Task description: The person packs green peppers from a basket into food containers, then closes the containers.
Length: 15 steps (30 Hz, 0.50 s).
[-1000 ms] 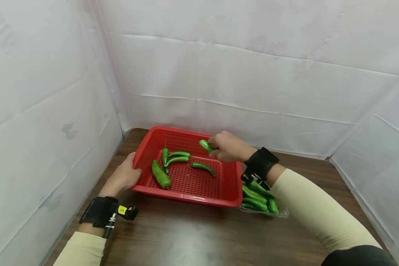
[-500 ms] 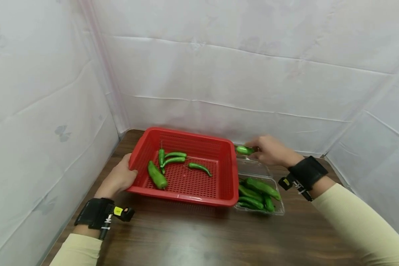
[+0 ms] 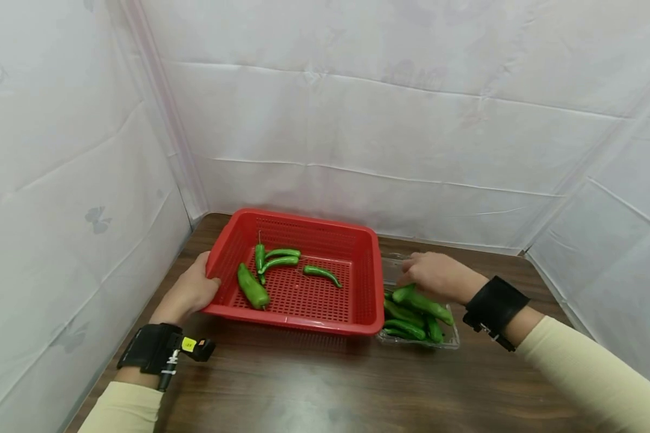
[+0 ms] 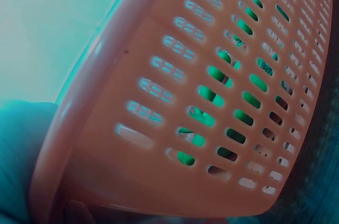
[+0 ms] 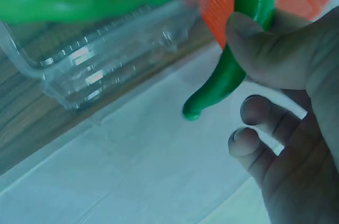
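Note:
A red slotted basket (image 3: 281, 316) sits on the brown table and holds several green peppers (image 3: 251, 287). My left hand (image 3: 195, 288) grips its left rim; the left wrist view shows the basket wall (image 4: 159, 102) close up, with green showing through the slots. Right of the basket lies a clear plastic container (image 3: 451, 343) with more green peppers (image 3: 411, 328). My right hand (image 3: 430, 275) hovers just over it and pinches one green pepper (image 3: 403, 293). In the right wrist view my thumb presses this pepper (image 5: 238, 60) beside the container (image 5: 106, 70).
White sheeting walls in the table on the left, back and right. The brown tabletop (image 3: 314, 385) stretches in front of the basket. Black bands with cameras sit on both wrists.
My right hand carried a green pepper from over the basket to the right, then lowered it onto the clear container. My left hand stayed on the basket rim.

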Tool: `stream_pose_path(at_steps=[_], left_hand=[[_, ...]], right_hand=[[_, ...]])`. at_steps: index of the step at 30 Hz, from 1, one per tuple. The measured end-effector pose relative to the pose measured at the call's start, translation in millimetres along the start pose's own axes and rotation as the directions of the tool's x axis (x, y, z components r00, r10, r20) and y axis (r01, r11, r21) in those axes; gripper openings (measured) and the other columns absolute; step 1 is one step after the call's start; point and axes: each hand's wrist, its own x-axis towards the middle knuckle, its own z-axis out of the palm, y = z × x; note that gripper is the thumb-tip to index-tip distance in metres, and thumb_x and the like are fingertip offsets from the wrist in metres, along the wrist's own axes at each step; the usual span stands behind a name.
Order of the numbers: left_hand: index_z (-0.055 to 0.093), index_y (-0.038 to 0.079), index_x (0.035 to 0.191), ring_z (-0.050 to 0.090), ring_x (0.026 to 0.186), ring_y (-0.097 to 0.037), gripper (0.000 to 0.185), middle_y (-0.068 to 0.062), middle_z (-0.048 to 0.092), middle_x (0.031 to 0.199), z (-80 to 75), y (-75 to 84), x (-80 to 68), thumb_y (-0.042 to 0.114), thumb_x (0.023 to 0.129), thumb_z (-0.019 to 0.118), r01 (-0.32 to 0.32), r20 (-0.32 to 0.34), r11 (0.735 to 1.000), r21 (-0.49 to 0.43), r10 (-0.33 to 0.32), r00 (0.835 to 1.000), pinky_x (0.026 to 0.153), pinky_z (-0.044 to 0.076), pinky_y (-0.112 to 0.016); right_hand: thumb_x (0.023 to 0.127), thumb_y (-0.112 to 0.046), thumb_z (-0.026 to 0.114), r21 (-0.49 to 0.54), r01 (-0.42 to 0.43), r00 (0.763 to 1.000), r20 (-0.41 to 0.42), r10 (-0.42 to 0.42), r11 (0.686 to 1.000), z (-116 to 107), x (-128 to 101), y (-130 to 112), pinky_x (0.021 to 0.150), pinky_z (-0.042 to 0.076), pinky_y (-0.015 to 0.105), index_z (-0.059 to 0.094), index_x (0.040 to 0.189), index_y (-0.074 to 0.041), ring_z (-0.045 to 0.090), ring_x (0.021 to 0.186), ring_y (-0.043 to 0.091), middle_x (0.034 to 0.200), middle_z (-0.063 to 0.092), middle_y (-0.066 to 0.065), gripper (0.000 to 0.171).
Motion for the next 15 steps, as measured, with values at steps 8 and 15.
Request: stream_pose_path(at_steps=[8,15], left_hand=[[0.011,0.001,0.164,0.059,0.115,-0.04,0.068,-0.033,0.051,0.141,-0.3,-0.6,-0.1,0.011,0.105,0.042,-0.003,-0.003,1.0,-0.009,0.003,1.0,0.09,0.049,-0.049],[0.01,0.001,0.165,0.059,0.116,-0.039,0.068,-0.034,0.05,0.142,-0.9,0.5,-1.6,0.011,0.105,0.041,0.007,0.003,1.0,-0.017,-0.007,1.0,0.091,0.048,-0.048]], right_hand=[[0.086,-0.003,0.082,-0.083,0.096,0.994,0.053,-0.092,0.992,17,7,-20,0.051,0.039,0.021,0.079,0.108,-0.026,0.041,0.057,0.008,0.094,0.058,-0.003,0.032],[0.087,-0.014,0.082,-0.048,0.152,0.988,0.032,-0.151,0.987,29,8,-26,0.061,0.048,0.02,0.078,0.111,-0.024,0.056,0.07,0.008,0.109,0.067,-0.004,0.026]])
